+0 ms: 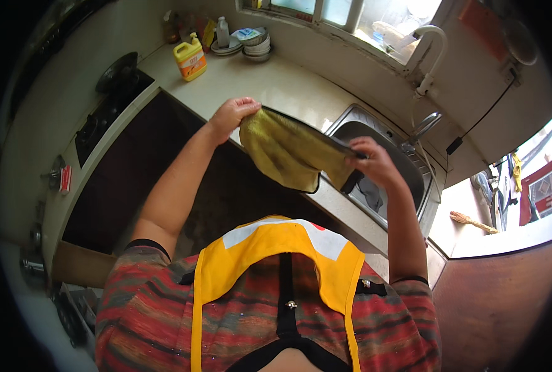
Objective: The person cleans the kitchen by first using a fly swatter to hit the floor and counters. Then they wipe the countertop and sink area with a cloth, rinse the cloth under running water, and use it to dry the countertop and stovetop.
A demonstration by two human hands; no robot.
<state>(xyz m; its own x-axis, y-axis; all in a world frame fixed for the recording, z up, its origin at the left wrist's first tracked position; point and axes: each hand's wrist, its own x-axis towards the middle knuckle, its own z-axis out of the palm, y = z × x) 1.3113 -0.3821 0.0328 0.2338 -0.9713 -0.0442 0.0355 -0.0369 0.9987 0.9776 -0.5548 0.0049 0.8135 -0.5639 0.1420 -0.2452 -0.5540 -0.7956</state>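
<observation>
A yellow-green cleaning cloth with dark edging [285,149] is stretched between my two hands, its lower part hanging free over the counter's front edge. My left hand [233,116] pinches one upper corner, above the counter [285,88]. The other end is in my right hand [371,158], in front of the stainless steel sink [387,153]. A dark, wet-looking cloth [371,195] lies in the sink, partly hidden by my right hand and the hanging cloth.
A yellow pump jug [190,60] stands on the counter, left of stacked bowls [257,46] and plates [226,48]. A chrome tap [424,128] rises behind the sink. A wok [117,74] sits by the stove [99,121] at left. A cable hangs at right.
</observation>
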